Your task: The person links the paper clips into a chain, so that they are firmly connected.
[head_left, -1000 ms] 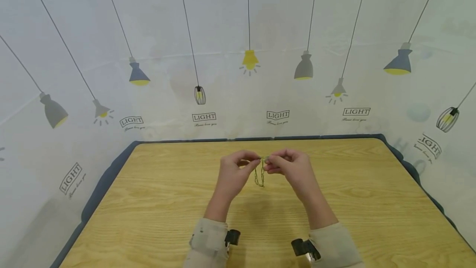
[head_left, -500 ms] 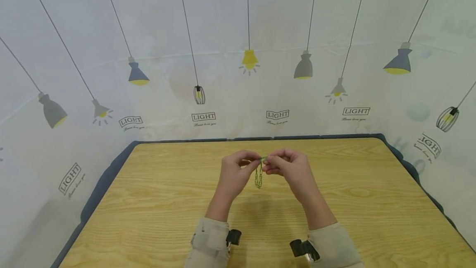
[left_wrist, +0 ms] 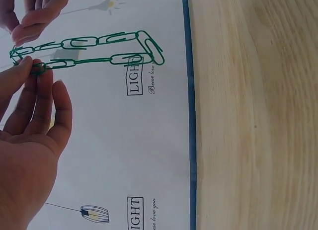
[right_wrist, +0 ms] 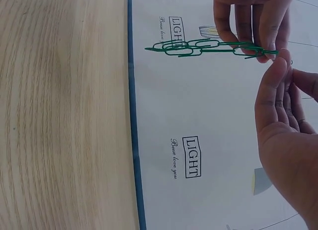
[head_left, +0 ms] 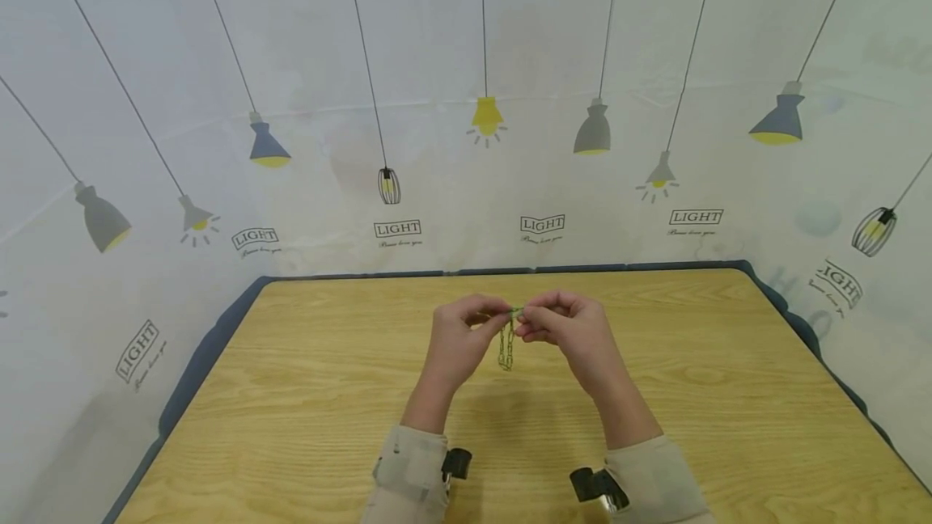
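Note:
A chain of green paper clips (left_wrist: 79, 42) hangs in a narrow loop from between both hands, above the table. With thumb and fingertips my left hand (head_left: 460, 338) pinches the top of the chain on its left side. My right hand (head_left: 571, 330) pinches the top on the other side, its fingertips nearly touching the left ones. In the right wrist view the chain (right_wrist: 198, 47) dangles from the meeting fingertips. The clip ends between the fingers are partly hidden, so I cannot tell how they are linked.
Beneath the hands lies a wood-grain table (head_left: 328, 395) with a dark blue edge (head_left: 495, 271). Behind and beside it hangs a pale cloth (head_left: 437, 128) printed with lamps and the word LIGHT. Each sleeve bears a black wrist mount (head_left: 456, 463).
The hanging chain has turned and swung slightly to the left, and its loop looks narrower. Both hands stay almost in place, still pinching the chain.

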The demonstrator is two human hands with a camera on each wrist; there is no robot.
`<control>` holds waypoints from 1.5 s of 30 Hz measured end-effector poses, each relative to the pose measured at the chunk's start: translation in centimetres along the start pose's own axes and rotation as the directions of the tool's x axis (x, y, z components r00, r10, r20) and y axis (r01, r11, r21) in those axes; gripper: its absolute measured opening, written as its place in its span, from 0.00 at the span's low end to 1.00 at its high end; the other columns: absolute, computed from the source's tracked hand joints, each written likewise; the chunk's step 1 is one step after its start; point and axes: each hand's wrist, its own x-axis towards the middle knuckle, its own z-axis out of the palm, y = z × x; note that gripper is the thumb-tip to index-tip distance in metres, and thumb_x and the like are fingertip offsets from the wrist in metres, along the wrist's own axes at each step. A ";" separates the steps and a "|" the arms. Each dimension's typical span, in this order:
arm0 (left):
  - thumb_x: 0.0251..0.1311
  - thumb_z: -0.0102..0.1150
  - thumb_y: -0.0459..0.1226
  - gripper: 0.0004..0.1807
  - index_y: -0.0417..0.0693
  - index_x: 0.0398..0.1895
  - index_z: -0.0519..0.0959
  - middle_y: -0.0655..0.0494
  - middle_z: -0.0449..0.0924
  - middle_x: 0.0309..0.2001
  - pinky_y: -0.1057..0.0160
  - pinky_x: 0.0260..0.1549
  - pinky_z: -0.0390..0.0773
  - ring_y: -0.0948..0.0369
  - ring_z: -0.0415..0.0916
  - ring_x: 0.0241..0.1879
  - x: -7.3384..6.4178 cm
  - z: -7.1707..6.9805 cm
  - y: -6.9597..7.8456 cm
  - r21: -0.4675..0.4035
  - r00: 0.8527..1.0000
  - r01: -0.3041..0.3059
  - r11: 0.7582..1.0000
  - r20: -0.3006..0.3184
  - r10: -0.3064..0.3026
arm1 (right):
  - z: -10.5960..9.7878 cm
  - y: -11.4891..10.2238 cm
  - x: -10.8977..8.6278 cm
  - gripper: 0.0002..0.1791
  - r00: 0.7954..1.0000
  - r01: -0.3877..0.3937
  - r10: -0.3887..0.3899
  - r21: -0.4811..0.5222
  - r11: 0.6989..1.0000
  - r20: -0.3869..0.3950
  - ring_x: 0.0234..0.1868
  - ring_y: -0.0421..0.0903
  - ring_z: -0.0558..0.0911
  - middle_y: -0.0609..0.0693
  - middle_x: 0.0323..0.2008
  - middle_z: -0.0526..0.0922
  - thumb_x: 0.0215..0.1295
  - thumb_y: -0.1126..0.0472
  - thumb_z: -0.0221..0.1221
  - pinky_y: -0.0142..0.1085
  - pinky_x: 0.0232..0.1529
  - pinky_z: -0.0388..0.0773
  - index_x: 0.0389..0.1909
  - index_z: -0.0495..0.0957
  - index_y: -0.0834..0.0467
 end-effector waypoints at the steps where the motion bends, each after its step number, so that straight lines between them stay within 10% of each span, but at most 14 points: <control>1: 0.61 0.66 0.38 0.04 0.53 0.37 0.87 0.59 0.88 0.37 0.62 0.42 0.84 0.65 0.84 0.38 0.0 0.0 0.0 0.002 1.000 -0.004 1.000 -0.002 0.004 | 0.0 0.0 0.0 0.18 1.000 0.000 0.000 0.000 1.000 0.000 0.36 0.49 0.88 0.62 0.37 0.85 0.64 0.57 0.65 0.45 0.46 0.85 0.44 0.77 0.69; 33: 0.61 0.66 0.37 0.04 0.52 0.37 0.87 0.57 0.88 0.36 0.61 0.41 0.85 0.64 0.85 0.36 0.5 0.2 0.4 -0.022 1.000 -0.031 0.999 0.002 0.031 | 0.0 -0.4 0.1 0.18 0.999 0.032 -0.026 -0.153 0.988 0.042 0.46 0.44 0.81 0.53 0.48 0.82 0.72 0.54 0.57 0.39 0.48 0.83 0.60 0.78 0.51; 45: 0.61 0.66 0.35 0.04 0.49 0.37 0.87 0.55 0.88 0.35 0.60 0.40 0.85 0.64 0.85 0.36 0.6 0.1 0.4 -0.017 0.999 -0.050 0.999 -0.011 0.050 | 0.1 -0.4 0.1 0.17 1.000 -0.011 0.012 -0.110 0.994 0.011 0.45 0.44 0.83 0.53 0.47 0.82 0.71 0.56 0.58 0.36 0.50 0.81 0.56 0.77 0.59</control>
